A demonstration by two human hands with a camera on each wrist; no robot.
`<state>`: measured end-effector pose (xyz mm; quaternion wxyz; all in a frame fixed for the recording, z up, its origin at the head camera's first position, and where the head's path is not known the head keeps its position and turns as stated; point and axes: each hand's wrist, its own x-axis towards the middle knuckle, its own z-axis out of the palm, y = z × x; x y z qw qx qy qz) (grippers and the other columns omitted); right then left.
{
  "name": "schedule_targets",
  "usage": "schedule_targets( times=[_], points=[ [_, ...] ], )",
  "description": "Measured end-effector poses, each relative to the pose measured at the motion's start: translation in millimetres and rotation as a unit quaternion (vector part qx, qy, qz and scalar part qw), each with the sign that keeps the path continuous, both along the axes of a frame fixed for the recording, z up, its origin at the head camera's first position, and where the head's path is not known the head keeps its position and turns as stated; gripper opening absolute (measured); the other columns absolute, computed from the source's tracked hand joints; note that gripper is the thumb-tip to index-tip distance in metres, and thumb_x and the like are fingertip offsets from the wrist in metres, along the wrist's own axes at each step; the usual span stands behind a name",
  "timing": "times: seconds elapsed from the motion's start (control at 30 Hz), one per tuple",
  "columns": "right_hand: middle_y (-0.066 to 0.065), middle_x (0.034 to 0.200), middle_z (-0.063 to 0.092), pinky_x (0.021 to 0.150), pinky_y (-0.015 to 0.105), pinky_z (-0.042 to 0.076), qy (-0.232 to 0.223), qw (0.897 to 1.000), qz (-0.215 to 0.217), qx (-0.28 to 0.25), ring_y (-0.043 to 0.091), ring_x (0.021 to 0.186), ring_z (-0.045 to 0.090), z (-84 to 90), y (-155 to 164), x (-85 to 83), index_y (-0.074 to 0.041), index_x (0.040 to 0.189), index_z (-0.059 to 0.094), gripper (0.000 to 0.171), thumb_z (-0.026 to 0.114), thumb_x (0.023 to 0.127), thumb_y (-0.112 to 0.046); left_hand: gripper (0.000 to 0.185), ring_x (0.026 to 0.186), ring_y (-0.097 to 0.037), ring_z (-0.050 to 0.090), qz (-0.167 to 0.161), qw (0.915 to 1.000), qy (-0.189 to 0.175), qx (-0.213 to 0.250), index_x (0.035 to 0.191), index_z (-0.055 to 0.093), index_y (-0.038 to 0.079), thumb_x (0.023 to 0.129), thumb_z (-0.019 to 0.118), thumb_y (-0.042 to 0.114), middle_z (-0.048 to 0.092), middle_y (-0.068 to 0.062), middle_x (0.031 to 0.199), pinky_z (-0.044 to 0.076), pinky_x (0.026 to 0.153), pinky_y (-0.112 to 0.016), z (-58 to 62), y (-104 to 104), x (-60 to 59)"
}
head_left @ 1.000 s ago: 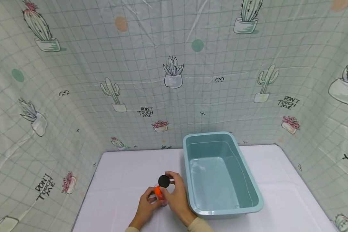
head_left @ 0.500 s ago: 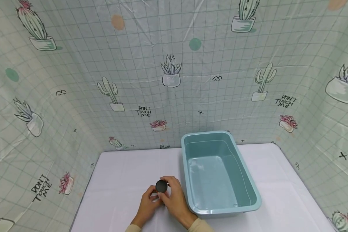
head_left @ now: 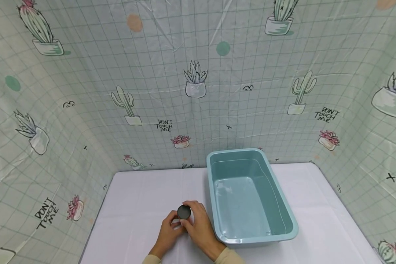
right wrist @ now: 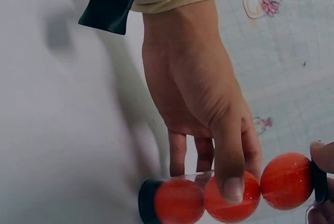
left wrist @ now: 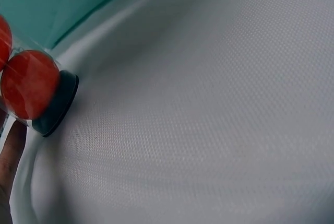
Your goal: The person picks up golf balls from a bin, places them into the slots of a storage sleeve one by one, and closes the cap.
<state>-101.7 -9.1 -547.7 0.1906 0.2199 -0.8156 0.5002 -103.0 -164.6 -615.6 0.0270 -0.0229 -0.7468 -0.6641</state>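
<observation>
Behind everything hangs a cactus-print curtain [head_left: 198, 84], wrapping three sides of a white table [head_left: 142, 198]. On the table's right half sits a light blue plastic tub [head_left: 285, 220], with nothing visible inside it.

Just left of the tub, near the front edge, both hands meet around a clear tube [right wrist: 229, 195] that stands upright on the cloth. It holds three orange balls [right wrist: 229, 199] stacked in a row, with a black base cap [left wrist: 56, 106] resting on the table. The left hand [head_left: 166, 234] wraps the tube's body, thumb pressed across the middle ball and fingers curled behind. The right hand [head_left: 199, 229] pinches the black top cap [head_left: 183, 211] at the tube's upper end, fingertips closed around its rim.

Whether that cap is fully seated on the tube cannot be told from these views.

The risk, as I judge it, lies in the narrow base: a sideways pull on the cap could tip the tube, and with the top loose the balls would roll out across the cloth or off the front edge. A slack left-hand hold would let the tube twist instead of the cap.
</observation>
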Motion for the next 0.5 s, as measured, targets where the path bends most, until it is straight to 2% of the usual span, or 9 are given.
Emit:
schedule_targets(
  times=[0.13,0.5],
  points=[
    [0.005,0.119,0.07,0.096,0.041,0.055,0.009,1.0,-0.002,0.02,0.023,0.11,0.063,2.1,0.4,0.0,-0.003,0.124,0.066,0.056,0.086,0.074,0.011,0.035,0.104,-0.004,0.062,-0.001,1.0,-0.003,-0.005,0.111,0.066,-0.007,0.08,0.08,-0.013,0.065,0.003,0.108,0.059,0.092,-0.023,1.7,0.1,-0.5],
    [0.006,0.114,0.07,0.091,0.039,0.057,0.039,0.998,-0.002,0.052,0.021,0.105,0.064,7.5,2.9,0.7,-0.002,0.119,0.066,0.054,0.088,0.072,0.009,0.034,0.103,-0.003,0.061,0.003,0.9996,-0.022,-0.016,0.113,0.067,-0.005,0.082,0.081,-0.01,0.065,-0.007,0.111,0.059,0.093,-0.022,5.4,1.5,0.9]
  ],
)
